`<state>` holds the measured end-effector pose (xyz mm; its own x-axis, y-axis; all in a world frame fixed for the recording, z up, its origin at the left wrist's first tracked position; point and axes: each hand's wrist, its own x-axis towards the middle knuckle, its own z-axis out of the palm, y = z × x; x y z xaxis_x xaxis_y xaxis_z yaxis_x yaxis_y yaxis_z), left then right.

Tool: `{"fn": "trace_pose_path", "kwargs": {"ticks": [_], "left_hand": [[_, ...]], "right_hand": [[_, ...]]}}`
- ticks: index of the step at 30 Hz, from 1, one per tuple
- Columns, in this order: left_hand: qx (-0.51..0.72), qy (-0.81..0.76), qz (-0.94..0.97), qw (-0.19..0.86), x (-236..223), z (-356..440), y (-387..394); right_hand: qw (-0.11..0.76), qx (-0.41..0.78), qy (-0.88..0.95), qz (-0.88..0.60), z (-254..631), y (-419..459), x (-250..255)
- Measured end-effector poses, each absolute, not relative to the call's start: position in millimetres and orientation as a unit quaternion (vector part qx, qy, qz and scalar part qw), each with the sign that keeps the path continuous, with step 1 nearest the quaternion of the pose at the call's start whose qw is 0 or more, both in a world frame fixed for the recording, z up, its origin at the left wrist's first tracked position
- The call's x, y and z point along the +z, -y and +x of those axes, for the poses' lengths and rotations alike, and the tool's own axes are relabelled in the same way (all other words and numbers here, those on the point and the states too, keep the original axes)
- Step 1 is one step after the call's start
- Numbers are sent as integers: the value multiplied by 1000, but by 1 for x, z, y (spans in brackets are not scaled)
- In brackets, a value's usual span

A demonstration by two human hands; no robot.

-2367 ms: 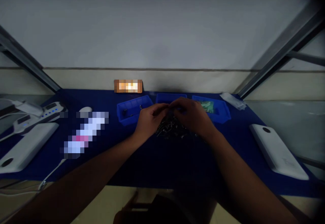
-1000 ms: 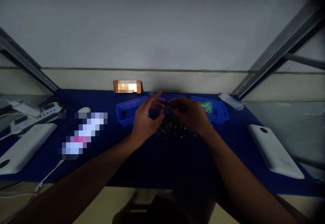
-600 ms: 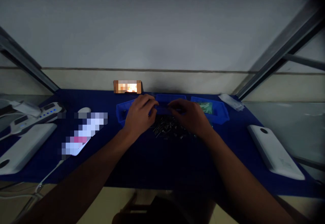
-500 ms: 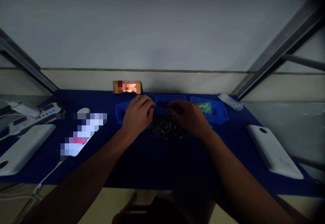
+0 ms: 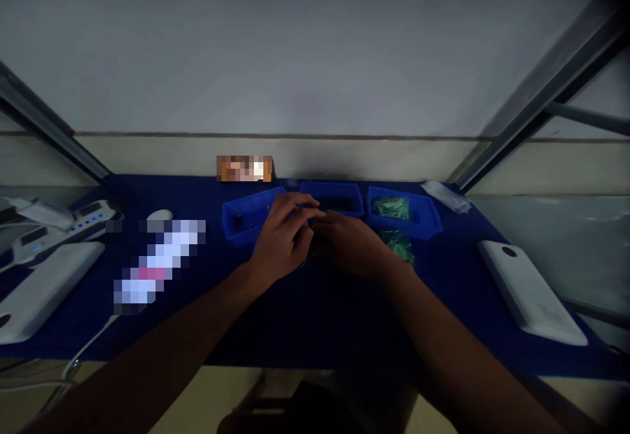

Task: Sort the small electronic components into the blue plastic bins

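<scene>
Close together in front of the blue bins, my left hand (image 5: 288,234) and my right hand (image 5: 347,237) meet with curled fingers over a pile of small dark metal pieces, now mostly hidden. Whatever lies between the fingertips is too small and dark to make out. The left blue bin (image 5: 236,229) holds a few small dark bits. Behind my hands, the middle blue bin (image 5: 354,191) has dark contents. Green pieces (image 5: 392,208) lie in the right blue bin (image 5: 426,220). More green pieces (image 5: 398,245) sit on the table beside my right wrist.
A propped phone (image 5: 245,169) stands at the back. At left are a blurred-out lit phone (image 5: 160,266), a white mouse-like object (image 5: 160,218), a power strip (image 5: 93,217) and a white power bank (image 5: 54,289). Another power bank (image 5: 531,293) and a clear plastic packet (image 5: 447,197) lie at right.
Both hands have come together over the pile, the left moving right and the right moving left and down. More of the left bin and the green pieces on the table shows.
</scene>
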<state>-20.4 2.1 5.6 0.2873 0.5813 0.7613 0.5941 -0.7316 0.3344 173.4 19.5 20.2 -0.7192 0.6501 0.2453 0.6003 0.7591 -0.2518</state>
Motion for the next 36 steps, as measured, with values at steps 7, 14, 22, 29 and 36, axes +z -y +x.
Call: {"fn": "trace_pose_path", "kwargs": {"ticks": [7,14,22,29,36], "left_hand": [[-467,365,-805,-19,3,-18,-3],[-472,382,-794,-37,6,-16,-5],[-484,395,-778,-69,9,-17,-6],[-499,411,-758,-82,5,-17,-6],[-426,433,-790,-80,-1,-16,-6]], "right_hand": [[142,69,930,-331,168,-20,19],[159,68,924,-341,172,-23,15],[251,90,894,-359,180,-25,22],[310,79,856,-405,182,-28,21],[408,130,810,-402,181,-24,30]]}}
